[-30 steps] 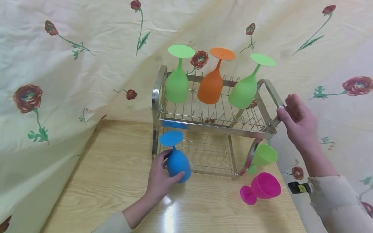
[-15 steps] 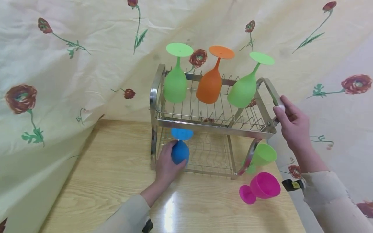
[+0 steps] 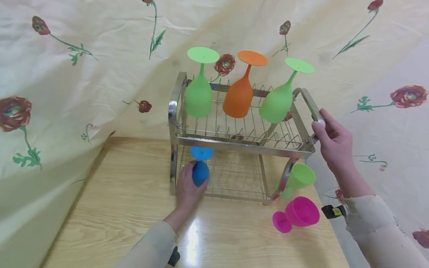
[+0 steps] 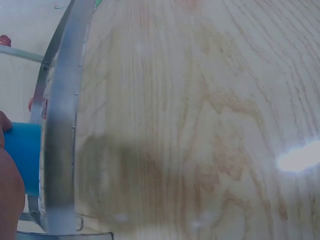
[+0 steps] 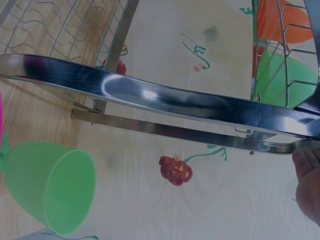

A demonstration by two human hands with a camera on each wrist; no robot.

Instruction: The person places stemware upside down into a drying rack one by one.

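My left hand (image 3: 188,186) grips the bowl of a blue goblet (image 3: 201,173), which is upside down with its round foot upward. The goblet is at the left part of the lower tier of a two-tier metal dish rack (image 3: 241,145). In the left wrist view, the blue goblet (image 4: 25,155) shows behind the rack's metal bar (image 4: 62,125), with a bit of the hand beside it. My right hand (image 3: 336,145) pinches the side handle of the upper tier between thumb and fingers; only part of it shows at the right wrist view's edge.
On the upper tier, a green goblet (image 3: 198,95), an orange goblet (image 3: 238,96) and another green goblet (image 3: 278,100) rest upside down. Right of the rack, a green goblet (image 3: 301,175) and a pink goblet (image 3: 303,212) stand on the wooden table (image 3: 134,216). Flowered cloth (image 3: 110,74) hangs behind.
My left hand has carried the blue goblet from in front of the rack back into the lower tier, then slightly left. My right hand has closed on the rack's handle.
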